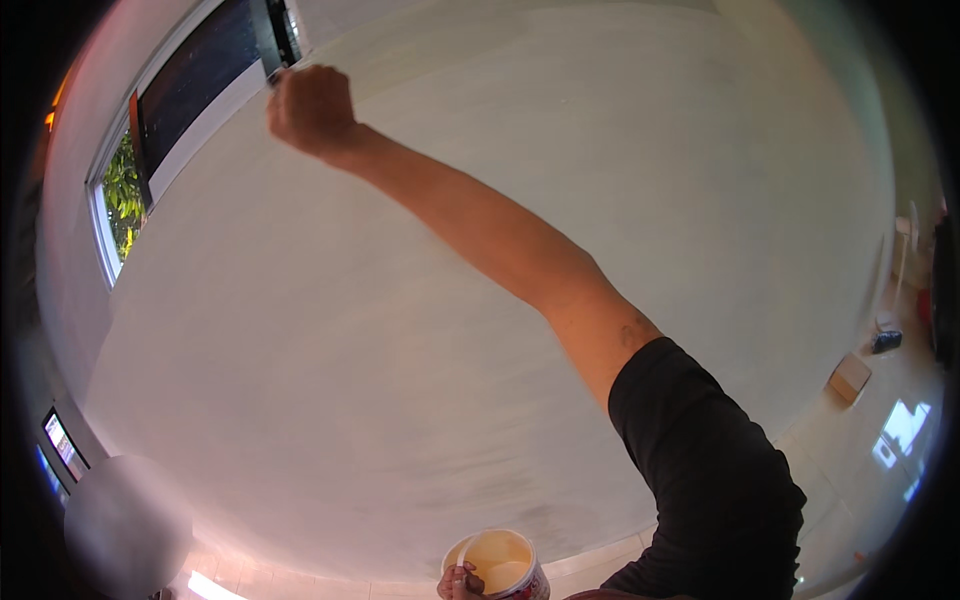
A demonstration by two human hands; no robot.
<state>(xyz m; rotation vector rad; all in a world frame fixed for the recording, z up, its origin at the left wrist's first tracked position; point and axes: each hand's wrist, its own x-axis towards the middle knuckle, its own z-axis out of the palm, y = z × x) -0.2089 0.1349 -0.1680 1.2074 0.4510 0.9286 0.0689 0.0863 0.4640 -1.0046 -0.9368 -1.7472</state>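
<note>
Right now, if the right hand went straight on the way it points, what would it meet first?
Most likely the window: the right hand points up and left toward it and looks close, though one view leaves the depth unclear.

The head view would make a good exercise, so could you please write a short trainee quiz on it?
1. What does the left hand hold?
2. True or false: the right hand is down inside the bucket.
3. Fill in: the right sleeve is ____ in colour.

Key:
1. The bucket, at its handle side.
2. False; it is raised near the window.
3. Black.
</note>
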